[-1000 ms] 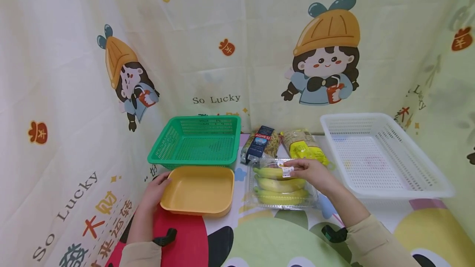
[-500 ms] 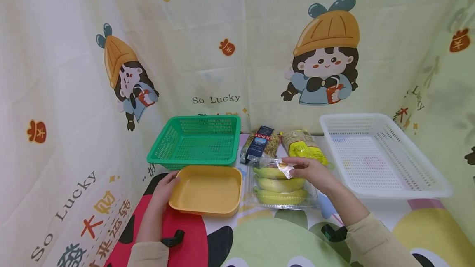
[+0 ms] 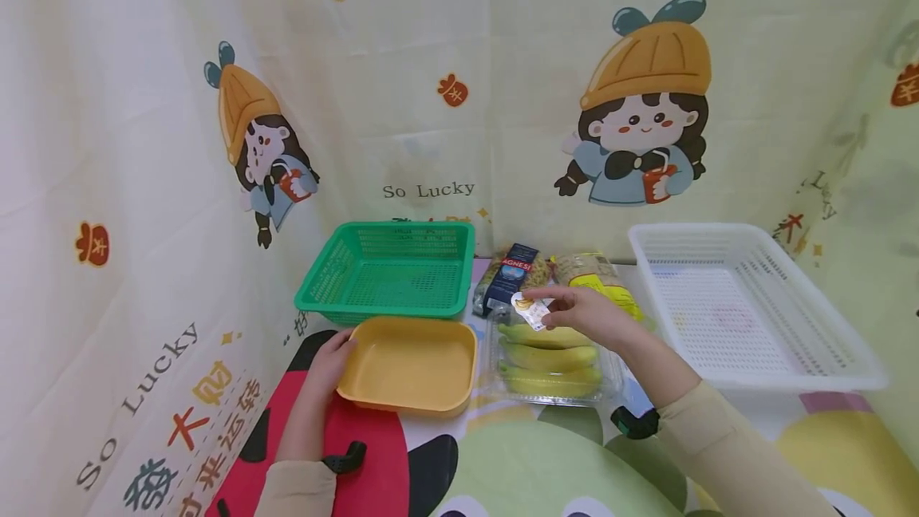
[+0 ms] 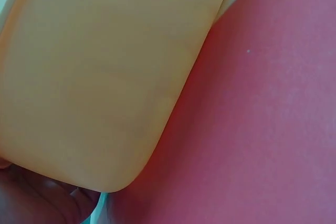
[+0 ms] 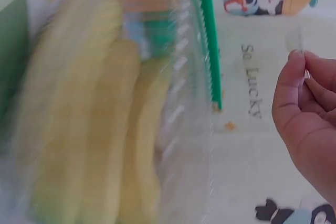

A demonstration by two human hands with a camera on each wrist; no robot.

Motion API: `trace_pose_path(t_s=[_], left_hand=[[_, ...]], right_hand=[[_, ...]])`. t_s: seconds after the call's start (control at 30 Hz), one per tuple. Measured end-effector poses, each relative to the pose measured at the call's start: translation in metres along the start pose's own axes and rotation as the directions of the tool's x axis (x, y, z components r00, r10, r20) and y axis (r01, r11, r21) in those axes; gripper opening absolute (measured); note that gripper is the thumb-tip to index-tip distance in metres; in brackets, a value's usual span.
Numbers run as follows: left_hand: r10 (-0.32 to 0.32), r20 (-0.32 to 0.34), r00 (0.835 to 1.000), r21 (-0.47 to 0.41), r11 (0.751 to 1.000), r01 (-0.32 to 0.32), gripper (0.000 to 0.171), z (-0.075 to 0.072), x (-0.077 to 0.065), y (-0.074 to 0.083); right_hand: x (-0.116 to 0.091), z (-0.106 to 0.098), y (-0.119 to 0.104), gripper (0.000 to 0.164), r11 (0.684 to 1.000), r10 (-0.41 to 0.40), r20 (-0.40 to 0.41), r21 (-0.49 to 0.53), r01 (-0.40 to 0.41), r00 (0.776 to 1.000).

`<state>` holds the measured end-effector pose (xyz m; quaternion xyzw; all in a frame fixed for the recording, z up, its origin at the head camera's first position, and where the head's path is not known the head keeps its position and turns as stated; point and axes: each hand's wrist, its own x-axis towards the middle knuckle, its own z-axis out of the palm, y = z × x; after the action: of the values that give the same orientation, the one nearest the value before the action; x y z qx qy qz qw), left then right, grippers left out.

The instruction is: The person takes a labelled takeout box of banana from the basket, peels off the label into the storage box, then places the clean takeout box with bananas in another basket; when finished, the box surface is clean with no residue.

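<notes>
My right hand pinches a small white label with a banana picture between thumb and fingertips. The label is above the far side of a clear plastic box of bananas. In the right wrist view the bananas are blurred and the thumb and fingers meet on the thin label, seen nearly edge-on. My left hand grips the left side of a yellow plastic tub. That tub fills much of the left wrist view, its corner hiding part of the hand.
A green basket stands behind the tub. Behind the bananas lie an Agnesi pasta bag and a yellow-and-clear bag. A large white basket is at the right. A printed cloth hangs around the table.
The label has come up off the banana box in my right hand and tilted. My left hand has shifted the yellow tub right, closer to the banana box.
</notes>
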<state>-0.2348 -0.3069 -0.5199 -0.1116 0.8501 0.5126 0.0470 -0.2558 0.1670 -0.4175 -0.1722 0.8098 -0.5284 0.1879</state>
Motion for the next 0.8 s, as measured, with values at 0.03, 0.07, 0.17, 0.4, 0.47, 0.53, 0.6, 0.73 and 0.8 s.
trace_pose_path(t_s=[0.03, 0.07, 0.17, 0.4, 0.47, 0.53, 0.6, 0.73, 0.8], left_hand=[[0.005, -0.005, 1.0, 0.005, 1.0, -0.005, 0.045, 0.0, 0.001, 0.0], [0.008, -0.007, 1.0, 0.008, 1.0, -0.008, 0.045, 0.001, 0.001, -0.001], [0.014, -0.01, 1.0, 0.024, 1.0, -0.014, 0.046, 0.001, 0.002, -0.001], [-0.003, -0.014, 1.0, 0.033, 0.999, 0.004, 0.048, 0.002, 0.004, -0.002], [-0.01, -0.016, 1.0, 0.018, 1.0, 0.01, 0.048, 0.003, 0.004, -0.001], [-0.018, -0.009, 1.0, -0.006, 1.0, 0.018, 0.048, 0.002, 0.005, -0.002], [-0.028, -0.003, 1.0, -0.033, 0.999, 0.028, 0.049, 0.002, 0.005, -0.003], [-0.048, 0.023, 0.999, -0.137, 0.989, 0.05, 0.05, 0.002, 0.004, -0.004], [-0.054, 0.037, 0.998, -0.206, 0.977, 0.061, 0.051, 0.002, 0.004, -0.004]], right_hand=[[0.004, 0.002, -0.004, 0.044, 1.0, -0.007, 0.01, -0.013, 0.007, 1.0], [0.008, 0.005, -0.007, 0.044, 1.0, -0.016, 0.021, -0.025, 0.016, 1.0], [0.022, 0.016, -0.019, 0.044, 0.999, -0.033, 0.05, -0.025, 0.034, 0.998], [0.054, 0.06, -0.048, 0.044, 0.998, -0.065, 0.157, -0.007, 0.067, 0.986], [0.064, 0.072, -0.053, 0.043, 0.998, -0.067, 0.186, 0.0, 0.068, 0.98], [0.073, 0.083, -0.056, 0.042, 0.998, -0.064, 0.212, 0.001, 0.065, 0.975], [0.082, 0.093, -0.056, 0.042, 0.998, -0.062, 0.238, -0.002, 0.064, 0.969], [0.097, 0.111, -0.057, 0.039, 0.998, -0.048, 0.279, -0.024, 0.057, 0.959], [0.104, 0.119, -0.057, 0.039, 0.998, -0.042, 0.294, -0.041, 0.056, 0.955]])
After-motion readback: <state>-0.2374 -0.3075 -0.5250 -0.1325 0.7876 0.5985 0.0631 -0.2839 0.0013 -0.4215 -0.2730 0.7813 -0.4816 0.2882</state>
